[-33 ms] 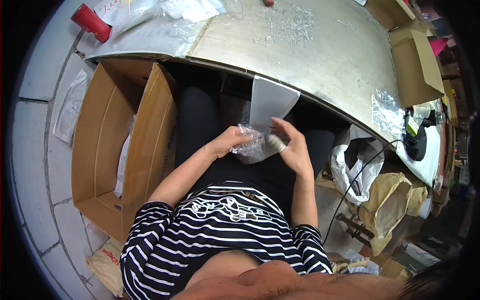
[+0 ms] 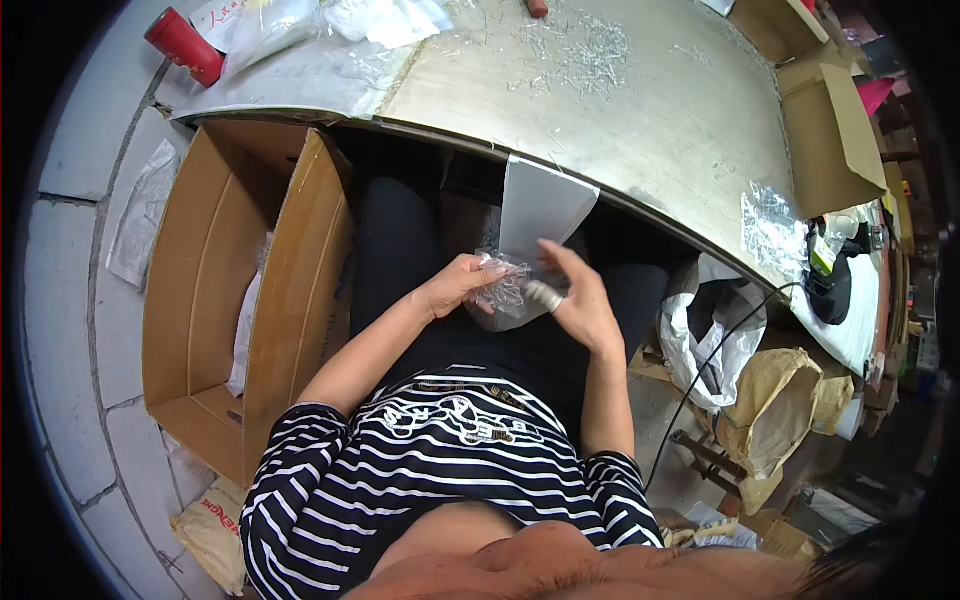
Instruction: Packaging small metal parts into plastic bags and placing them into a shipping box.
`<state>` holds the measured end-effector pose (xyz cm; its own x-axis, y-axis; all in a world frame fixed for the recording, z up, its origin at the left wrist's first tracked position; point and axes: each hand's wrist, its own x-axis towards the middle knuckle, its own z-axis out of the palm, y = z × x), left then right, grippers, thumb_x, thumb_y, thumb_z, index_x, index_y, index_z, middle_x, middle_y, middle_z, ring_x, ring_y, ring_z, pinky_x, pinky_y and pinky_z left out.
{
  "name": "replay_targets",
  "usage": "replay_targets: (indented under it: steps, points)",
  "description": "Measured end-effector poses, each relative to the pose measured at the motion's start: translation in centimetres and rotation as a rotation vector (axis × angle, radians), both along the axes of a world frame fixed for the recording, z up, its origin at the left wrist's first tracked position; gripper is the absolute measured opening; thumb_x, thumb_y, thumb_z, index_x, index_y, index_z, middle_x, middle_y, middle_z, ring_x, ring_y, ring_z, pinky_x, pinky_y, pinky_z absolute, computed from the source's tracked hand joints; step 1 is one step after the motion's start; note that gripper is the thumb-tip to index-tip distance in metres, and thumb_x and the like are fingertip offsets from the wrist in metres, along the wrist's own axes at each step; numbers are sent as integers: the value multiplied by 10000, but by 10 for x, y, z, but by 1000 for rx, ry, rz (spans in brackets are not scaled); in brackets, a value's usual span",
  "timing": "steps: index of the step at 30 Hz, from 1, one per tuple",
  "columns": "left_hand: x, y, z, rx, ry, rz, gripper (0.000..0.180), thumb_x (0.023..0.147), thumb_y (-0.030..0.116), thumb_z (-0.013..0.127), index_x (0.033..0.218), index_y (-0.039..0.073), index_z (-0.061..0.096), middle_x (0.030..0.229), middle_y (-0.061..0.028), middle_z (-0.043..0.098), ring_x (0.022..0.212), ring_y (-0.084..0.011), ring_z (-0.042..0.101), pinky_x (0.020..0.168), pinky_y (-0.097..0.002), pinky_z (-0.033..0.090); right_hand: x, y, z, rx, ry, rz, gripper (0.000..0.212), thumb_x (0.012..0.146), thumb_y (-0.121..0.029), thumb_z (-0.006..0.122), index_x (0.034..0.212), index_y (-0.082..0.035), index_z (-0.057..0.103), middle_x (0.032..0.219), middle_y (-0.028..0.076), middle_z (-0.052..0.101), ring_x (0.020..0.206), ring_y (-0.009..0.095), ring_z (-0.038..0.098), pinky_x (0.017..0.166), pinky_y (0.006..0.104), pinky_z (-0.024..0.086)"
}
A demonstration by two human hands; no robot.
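Note:
My left hand [image 2: 456, 286] pinches a small clear plastic bag [image 2: 506, 290] over my lap. Thin shiny pieces, too fine to name, show through its film. Just to the right is my right hand [image 2: 588, 308], fingers apart and slightly blurred, a whitish wrap around its thumb. That thumb is close to the bag; whether it touches cannot be made out. A pale grey sheet [image 2: 540, 205], folded like a chute, hangs from the table edge toward the bag, its lower end partly behind my right fingers.
Scattered thin shiny pieces [image 2: 590, 55] lie on the table [image 2: 470, 95]. An open cardboard box [image 2: 290, 290] stands at my left, beyond it a red cup [image 2: 185, 47]. To the right are a white sack [image 2: 690, 345], a dark cable [image 2: 705, 365] and a brown paper bag [image 2: 770, 420].
My right hand has shifted slightly, its wrapped thumb moving left toward the bag. The left hand keeps its hold on the bag.

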<state>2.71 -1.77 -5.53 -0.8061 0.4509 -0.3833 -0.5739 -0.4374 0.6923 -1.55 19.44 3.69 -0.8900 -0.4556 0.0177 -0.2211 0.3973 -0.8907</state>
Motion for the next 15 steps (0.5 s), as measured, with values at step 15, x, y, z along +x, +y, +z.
replay_targets:
  steps: [15]
  points:
    - [-16,2,26,416,54,598,173,919,110,636,1082,53,638,1036,-64,694,894,-168,684,797,-339,581,-10,-51,31,-59,324,-13,453,763,-21,740,1189,-27,587,1039,106,626,923,173,621,703,268,499]
